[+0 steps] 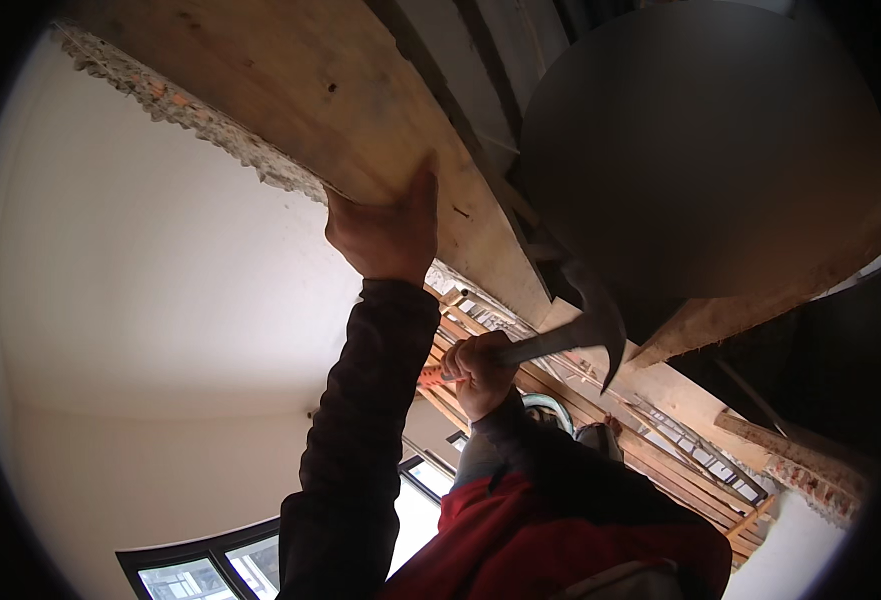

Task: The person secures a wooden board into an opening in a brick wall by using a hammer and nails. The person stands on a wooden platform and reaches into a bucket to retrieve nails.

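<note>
I am looking upward. My left hand reaches up in a dark sleeve and grips the lower edge of a wide wooden board overhead, thumb lying on its face. My right hand is closed around the orange grip of a claw hammer. The hammer's metal head is up near the board's right end, its claw curving downward. A red garment shows below the right arm.
A rough crumbly masonry edge runs along the board's left side above a white wall. A large dark rounded shape fills the upper right. Wooden beams and slats lie beyond, and a dark-framed window is at the bottom.
</note>
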Demonstrator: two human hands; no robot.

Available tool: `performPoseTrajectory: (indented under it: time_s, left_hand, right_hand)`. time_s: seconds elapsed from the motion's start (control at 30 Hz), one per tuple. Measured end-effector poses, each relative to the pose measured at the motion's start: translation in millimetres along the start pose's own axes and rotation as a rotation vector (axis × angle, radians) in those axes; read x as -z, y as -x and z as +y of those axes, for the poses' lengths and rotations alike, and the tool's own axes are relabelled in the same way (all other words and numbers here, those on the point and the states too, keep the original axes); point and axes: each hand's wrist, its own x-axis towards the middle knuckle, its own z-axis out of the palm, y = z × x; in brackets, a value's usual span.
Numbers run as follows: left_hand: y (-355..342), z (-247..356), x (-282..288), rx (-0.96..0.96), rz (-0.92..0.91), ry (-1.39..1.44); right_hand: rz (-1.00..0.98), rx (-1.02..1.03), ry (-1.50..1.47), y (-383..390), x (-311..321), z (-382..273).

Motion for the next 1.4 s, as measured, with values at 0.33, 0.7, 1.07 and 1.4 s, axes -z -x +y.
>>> performPoseTrajectory:
  time_s: [0.33, 0.7, 1.07, 1.4]
  left_hand:
    - [-1.3, -1.0, -0.5, 0.091, 0.004, -0.012]
    - [64.7, -96.1, 59.5, 0.392, -0.209, 0.614]
    - [123.5, -103.9, 7.0, 0.305, -0.231, 0.360]
    - [123.5, -112.2, 3.1, 0.331, -0.278, 0.371]
  right_hand:
    - [0.078, -0.101, 0.191, 7.6, 26.8, -14.8]
    - [0.180, -0.068, 1.247, 42.6, 141.2, -151.0]
    - [0.596, -0.862, 0.928, 73.8, 194.8, -221.3]
    - [0.668, -0.935, 1.700, 105.1, 224.3, -208.8]
